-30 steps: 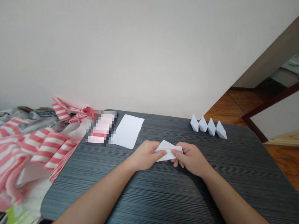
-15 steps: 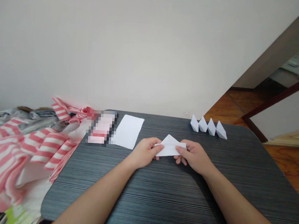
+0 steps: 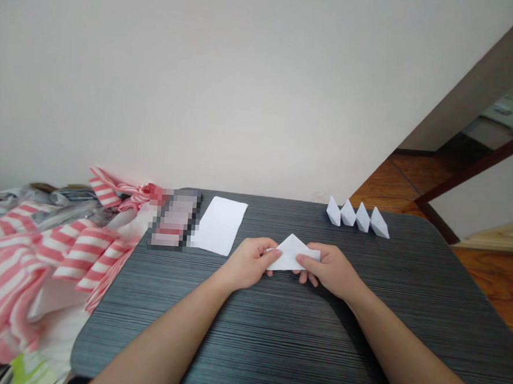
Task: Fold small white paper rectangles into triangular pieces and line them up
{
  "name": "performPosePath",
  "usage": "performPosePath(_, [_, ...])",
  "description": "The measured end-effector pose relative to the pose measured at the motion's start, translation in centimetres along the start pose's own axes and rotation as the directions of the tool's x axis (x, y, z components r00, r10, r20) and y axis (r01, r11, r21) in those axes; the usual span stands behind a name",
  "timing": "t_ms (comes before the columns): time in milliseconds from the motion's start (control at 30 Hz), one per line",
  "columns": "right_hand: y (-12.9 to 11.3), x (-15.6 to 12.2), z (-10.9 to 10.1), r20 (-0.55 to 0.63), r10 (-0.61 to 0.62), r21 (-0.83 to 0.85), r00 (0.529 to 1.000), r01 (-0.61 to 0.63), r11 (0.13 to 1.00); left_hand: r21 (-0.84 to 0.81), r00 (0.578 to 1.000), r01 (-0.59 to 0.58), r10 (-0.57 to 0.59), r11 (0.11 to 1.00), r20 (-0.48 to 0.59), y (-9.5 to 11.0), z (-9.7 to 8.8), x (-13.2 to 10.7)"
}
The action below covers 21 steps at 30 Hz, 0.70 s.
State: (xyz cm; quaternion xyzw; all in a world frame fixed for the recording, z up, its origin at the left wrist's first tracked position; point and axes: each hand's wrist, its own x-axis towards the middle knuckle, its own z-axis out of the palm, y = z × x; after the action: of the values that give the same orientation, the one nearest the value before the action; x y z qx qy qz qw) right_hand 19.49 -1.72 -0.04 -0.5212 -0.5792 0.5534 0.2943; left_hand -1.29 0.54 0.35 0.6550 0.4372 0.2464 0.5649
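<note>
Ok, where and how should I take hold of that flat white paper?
I'd pinch the flat white paper at its near right corner, coming in from the right. It lies flat on the table, so a corner should lift more easily than a whole edge, and the blurred-out item sits close along its left side.

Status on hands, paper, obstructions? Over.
Left hand, right hand: both pinching folded paper. Its peak points away. No obstruction seen; four folded shapes stand apart.
</note>
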Motion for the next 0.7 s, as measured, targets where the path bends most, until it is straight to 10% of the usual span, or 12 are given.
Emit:
performPosePath(533, [-0.5, 0.3, 0.6, -0.015, 0.002, -0.048, 1.000, -0.003, 0.999, 0.013, 0.999, -0.037, 0.037, 0.999, -0.007, -0.3, -0.5, -0.4])
performPosePath(700, [-0.5, 0.3, 1.5, -0.011, 0.020, -0.031, 1.000, -0.020, 0.999, 0.147, 0.961, -0.164, 0.192, 0.975, -0.200, 0.2, -1.6, -2.0])
